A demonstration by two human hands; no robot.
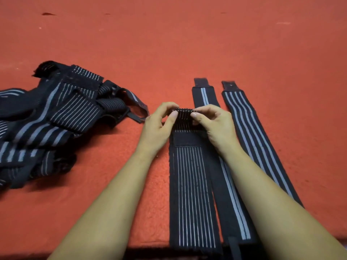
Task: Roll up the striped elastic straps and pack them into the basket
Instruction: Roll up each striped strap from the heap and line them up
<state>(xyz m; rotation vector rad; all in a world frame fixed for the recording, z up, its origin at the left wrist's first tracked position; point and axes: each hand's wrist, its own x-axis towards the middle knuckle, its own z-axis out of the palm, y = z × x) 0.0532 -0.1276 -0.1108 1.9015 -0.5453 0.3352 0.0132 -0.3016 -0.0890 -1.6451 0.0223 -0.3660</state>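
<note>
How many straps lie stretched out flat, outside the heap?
3: thin-striped strap leftmost, single-band strap in the middle, broad-striped strap rightmost. The heap may hide others.

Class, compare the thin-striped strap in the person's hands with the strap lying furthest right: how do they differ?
The thin-striped strap has many fine pale lines; the furthest-right strap has a few broader ones. The thin-striped strap's far end is curled over, pinched by the left hand and right hand; the furthest-right strap lies flat, unrolled. Both are black and lie lengthwise on the red cloth.
</note>
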